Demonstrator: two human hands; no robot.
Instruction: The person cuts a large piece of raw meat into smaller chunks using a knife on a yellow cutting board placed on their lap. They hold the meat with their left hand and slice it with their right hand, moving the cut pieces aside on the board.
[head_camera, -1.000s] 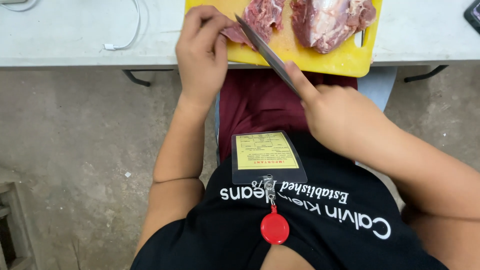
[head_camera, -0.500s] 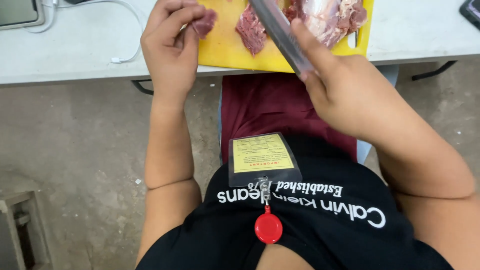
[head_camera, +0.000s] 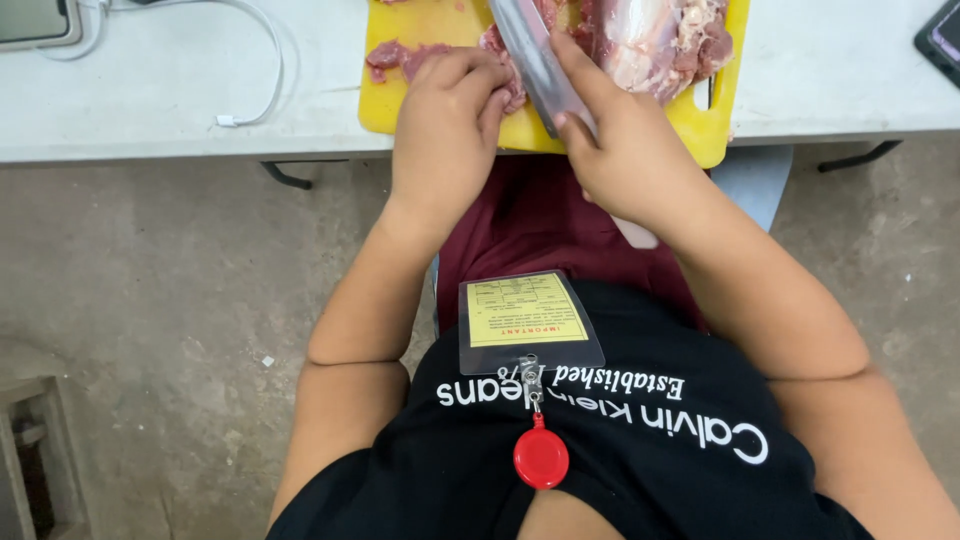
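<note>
Left hand: the left hand (head_camera: 445, 125) lies palm down on the near part of the board, fingers (head_camera: 470, 75) curled and closed over a small reddish piece of raw meat (head_camera: 508, 85), pinning it to the board.
Right hand: the right hand (head_camera: 625, 150) is closed round the handle of a broad steel-bladed knife (head_camera: 535, 60); the forefinger runs along the back of the blade. The handle itself is hidden inside the fist.
Knife: the blade slants up and away from the right hand towards the far left, its flat side showing, and lies just beside the left fingertips, against the small piece they hold.
Cutting board: a yellow plastic cutting board (head_camera: 715, 130) with a slot handle lies under both hands, at the near edge of the white worktop (head_camera: 160, 110).
Large cut: a big pale-pink joint of raw meat with white fat (head_camera: 660, 40) rests on the board beyond the right hand, close to the blade.
Loose slices: thin red strips of meat (head_camera: 395, 55) lie on the board just beyond and to the left of the left hand.
Far left of the hands: a white cable (head_camera: 265, 75) curls over the worktop, well apart from the board.
Below the hands: a clear badge holder with a yellow card (head_camera: 525, 320) and a red round reel (head_camera: 541, 458) hang on the person's black shirt.
</note>
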